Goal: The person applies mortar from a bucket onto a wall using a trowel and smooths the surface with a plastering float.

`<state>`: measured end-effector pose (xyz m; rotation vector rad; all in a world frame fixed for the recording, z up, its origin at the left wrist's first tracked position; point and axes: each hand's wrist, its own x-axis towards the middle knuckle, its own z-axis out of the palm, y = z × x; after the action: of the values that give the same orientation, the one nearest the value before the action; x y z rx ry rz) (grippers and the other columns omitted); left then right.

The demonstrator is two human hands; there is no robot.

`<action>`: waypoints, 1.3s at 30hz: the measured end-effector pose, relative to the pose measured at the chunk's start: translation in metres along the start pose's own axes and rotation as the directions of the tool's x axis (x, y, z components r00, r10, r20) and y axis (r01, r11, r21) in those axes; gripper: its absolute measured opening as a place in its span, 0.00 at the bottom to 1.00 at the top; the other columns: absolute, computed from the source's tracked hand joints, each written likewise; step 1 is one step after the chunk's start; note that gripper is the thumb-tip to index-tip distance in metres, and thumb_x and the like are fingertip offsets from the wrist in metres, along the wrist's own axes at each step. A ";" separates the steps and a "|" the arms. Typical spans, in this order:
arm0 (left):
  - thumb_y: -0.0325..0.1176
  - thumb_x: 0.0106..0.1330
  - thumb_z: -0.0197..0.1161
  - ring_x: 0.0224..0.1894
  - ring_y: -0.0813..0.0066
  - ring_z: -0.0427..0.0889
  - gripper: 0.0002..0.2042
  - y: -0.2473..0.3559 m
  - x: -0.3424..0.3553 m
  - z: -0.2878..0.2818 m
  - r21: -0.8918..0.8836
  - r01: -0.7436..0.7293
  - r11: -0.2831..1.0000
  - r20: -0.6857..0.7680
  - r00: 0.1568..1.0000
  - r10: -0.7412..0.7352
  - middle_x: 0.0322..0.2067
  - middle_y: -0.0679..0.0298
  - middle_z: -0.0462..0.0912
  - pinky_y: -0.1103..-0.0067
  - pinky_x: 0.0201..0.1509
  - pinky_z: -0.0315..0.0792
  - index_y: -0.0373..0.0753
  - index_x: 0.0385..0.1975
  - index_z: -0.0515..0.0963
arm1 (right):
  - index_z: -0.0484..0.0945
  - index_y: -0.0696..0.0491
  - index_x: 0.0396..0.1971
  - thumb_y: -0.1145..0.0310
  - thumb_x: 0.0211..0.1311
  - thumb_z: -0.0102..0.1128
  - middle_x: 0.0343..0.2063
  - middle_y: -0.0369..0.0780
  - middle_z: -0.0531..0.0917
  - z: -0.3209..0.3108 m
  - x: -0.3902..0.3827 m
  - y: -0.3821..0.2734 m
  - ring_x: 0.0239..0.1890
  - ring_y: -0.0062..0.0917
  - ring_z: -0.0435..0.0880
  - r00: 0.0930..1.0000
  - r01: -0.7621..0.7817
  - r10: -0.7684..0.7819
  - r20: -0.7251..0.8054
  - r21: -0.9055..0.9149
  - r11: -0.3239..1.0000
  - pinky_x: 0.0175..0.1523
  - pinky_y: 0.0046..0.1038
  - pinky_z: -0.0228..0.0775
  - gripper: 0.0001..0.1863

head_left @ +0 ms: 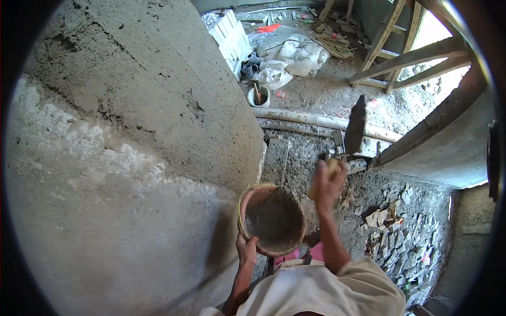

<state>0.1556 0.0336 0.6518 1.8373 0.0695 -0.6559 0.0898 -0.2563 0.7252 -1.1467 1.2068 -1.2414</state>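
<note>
My left hand (247, 249) grips the rim of a round, reddish-brown bowl (243, 216), its thumb over the edge. Grey wet mortar (271, 220) lies inside the bowl. To the right, my right hand (328, 185) is closed round the pale handle of a trowel (356, 126). The dark pointed blade stands upward, away from me and apart from the bowl. On my left rises a wall, its upper part coated with fresh grey plaster (158, 79) and its lower part paler and smoother (116, 226).
Long poles (327, 120) lie across the floor ahead. Beyond them stand a white bucket (259, 98) with a tool in it, plastic sheeting (300, 55) and a wooden frame (390, 52). Broken rubble (406, 253) covers the floor at the right, below a sloping concrete slab (443, 147).
</note>
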 end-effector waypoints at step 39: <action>0.24 0.50 0.60 0.34 0.73 0.74 0.29 -0.024 -0.104 0.036 -0.284 0.126 0.950 -0.040 0.989 -0.143 0.36 0.66 0.72 0.77 0.34 0.75 0.34 0.57 0.69 | 0.71 0.51 0.52 0.56 0.70 0.52 0.30 0.35 0.77 -0.229 -0.077 -0.031 0.20 0.18 0.74 0.161 -0.772 0.543 0.824 -0.238 0.590 0.23 0.22 0.68 0.18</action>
<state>0.0448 0.0377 0.6723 1.5857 0.3157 -0.6499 -0.1381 -0.1728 0.7466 -0.6715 0.5797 0.0035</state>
